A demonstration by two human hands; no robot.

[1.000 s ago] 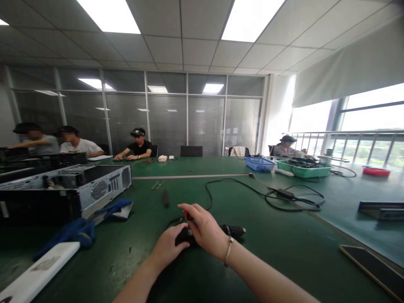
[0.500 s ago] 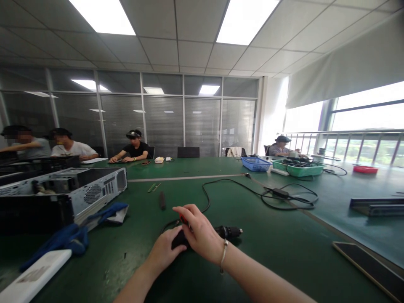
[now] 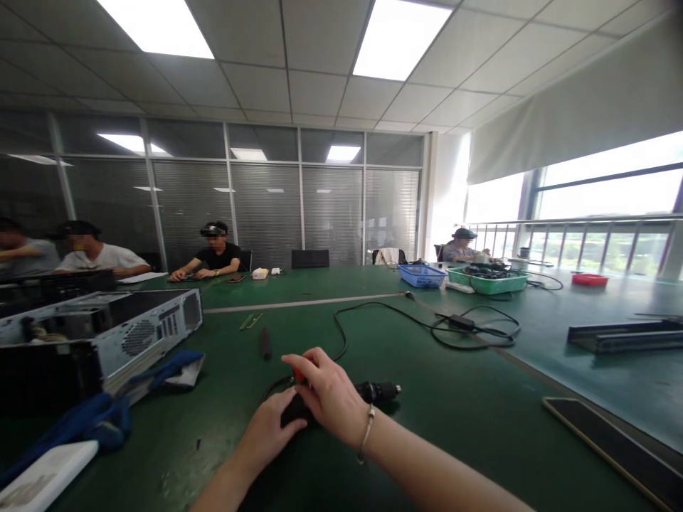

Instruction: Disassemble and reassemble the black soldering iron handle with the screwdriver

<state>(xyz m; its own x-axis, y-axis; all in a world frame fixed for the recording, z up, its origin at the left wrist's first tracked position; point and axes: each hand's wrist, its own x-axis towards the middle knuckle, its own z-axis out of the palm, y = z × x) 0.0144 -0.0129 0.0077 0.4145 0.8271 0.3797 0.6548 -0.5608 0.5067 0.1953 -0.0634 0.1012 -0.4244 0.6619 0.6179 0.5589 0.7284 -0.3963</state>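
Note:
A black power tool, shaped like an electric screwdriver with a chuck pointing right, lies on the green table just in front of me. My left hand is wrapped round its rear end. My right hand lies across the middle of the tool, fingers curled over a small red part on top. A black cable runs from the tool's back end away over the table.
An open computer case lies at left with a blue cloth and a white slab beside it. A black power adapter with looped cable, blue and green baskets, and a dark flat panel lie at right. Several people sit at the far side.
Both hands stay on the tool in the same grip. The view has swung slightly, so everything sits a little further left in the picture.

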